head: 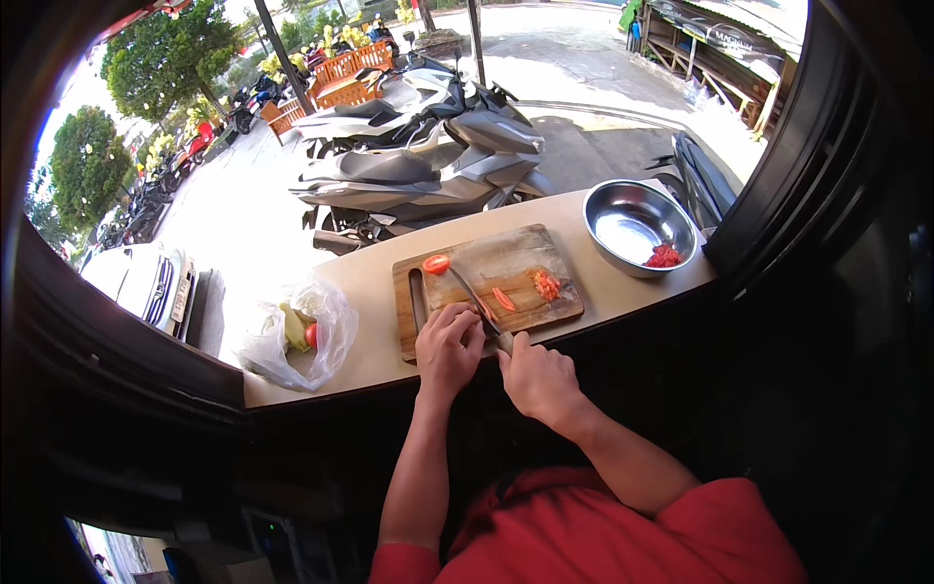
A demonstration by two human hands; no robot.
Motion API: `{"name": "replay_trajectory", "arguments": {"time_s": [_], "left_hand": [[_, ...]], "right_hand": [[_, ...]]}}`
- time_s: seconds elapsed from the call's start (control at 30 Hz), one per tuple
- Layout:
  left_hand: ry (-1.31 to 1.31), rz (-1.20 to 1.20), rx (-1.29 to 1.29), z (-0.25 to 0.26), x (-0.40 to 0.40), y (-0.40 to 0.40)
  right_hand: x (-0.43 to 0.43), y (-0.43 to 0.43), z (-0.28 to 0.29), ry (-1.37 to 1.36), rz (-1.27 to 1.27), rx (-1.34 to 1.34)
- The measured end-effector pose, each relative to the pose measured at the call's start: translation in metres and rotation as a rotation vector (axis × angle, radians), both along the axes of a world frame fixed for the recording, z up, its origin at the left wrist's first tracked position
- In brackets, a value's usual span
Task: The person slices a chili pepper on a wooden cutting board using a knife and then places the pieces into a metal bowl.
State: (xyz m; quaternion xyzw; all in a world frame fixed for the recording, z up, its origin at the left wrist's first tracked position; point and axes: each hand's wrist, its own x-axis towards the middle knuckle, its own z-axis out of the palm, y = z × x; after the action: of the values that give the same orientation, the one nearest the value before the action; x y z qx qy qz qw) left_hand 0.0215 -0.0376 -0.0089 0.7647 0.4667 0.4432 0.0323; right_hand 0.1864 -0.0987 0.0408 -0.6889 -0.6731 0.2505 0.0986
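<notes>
My right hand (538, 376) grips the handle of a kitchen knife (471, 293), whose blade points up and left across a wooden cutting board (481, 252). Close beside the blade, the bent fingers of my left hand (450, 343) rest at the board's near edge, seemingly on a piece of tomato they mostly hide. A thin tomato slice (503, 298) lies just right of the blade. Farther right sits a small heap of chopped tomato (546, 285). Near the knife tip, a tomato half (436, 264) rests cut face up.
At the counter's (365, 288) right end stands a steel bowl (606, 219) holding chopped tomato (662, 255). On the left, an open clear plastic bag (336, 339) contains a red tomato (311, 335) and pale green vegetables (294, 327). Motorcycles (430, 175) are parked beyond the counter.
</notes>
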Motion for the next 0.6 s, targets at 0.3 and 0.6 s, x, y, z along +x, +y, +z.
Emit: {"name": "replay_trajectory", "arguments": {"time_s": [0.3, 0.6], "left_hand": [[-0.027, 0.029, -0.107, 0.000, 0.002, -0.002], [-0.042, 0.025, -0.075, 0.005, 0.003, -0.006]], "right_hand": [[0.036, 0.007, -0.025, 0.715, -0.068, -0.146], [0.060, 0.004, -0.012, 0.840, -0.195, -0.152]]}}
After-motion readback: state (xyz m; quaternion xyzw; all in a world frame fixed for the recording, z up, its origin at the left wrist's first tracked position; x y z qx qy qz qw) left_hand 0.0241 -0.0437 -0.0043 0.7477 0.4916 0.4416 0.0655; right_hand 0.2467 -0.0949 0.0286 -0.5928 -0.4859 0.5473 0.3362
